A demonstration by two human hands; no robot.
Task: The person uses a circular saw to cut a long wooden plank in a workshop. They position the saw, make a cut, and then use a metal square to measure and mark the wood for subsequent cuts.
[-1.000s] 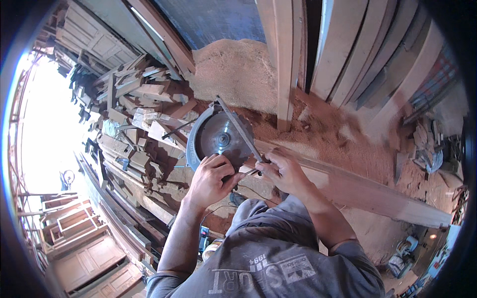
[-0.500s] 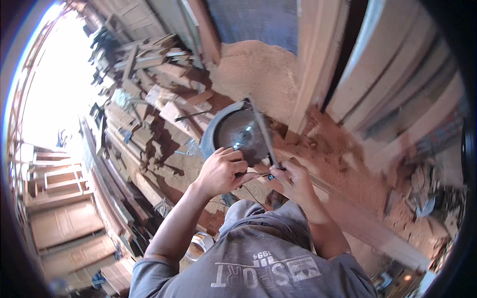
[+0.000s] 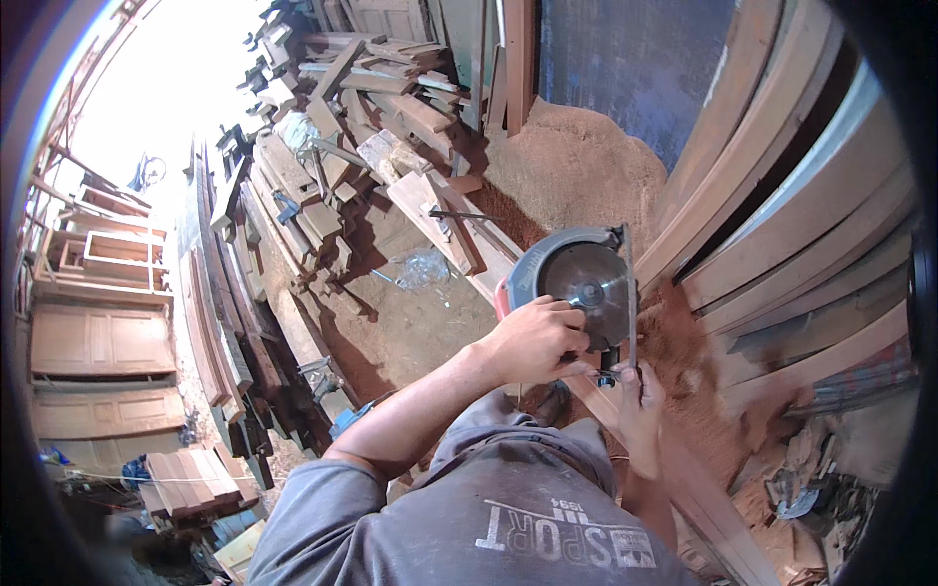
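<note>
A circular saw (image 3: pixel 528 276) is held up in front of my body, its round blade (image 3: pixel 586 293) facing me and its thin base plate (image 3: pixel 630 283) edge-on at the right. My left hand (image 3: pixel 540 342) is closed at the blade's lower left edge, its fingers curled over the saw and its thumb reaching toward a small dark knob (image 3: pixel 607 379). At the bottom end of the base plate, beside that knob, my right hand (image 3: pixel 640 402) pinches the saw with its fingertips. The undersides of both grips are hidden.
Offcuts (image 3: pixel 391 83) lie heaped at the far left, with long boards (image 3: pixel 220 313) nearer. A plank (image 3: pixel 699 488) runs below the saw toward the lower right. Sawdust (image 3: pixel 581 161) is piled ahead; tall boards (image 3: pixel 831 234) lean at the right. Panelled doors (image 3: pixel 103 337) stand far left.
The view has swung, so the saw and both hands appear farther right. Both hands stay on the saw, and the blade now shows more squarely.
</note>
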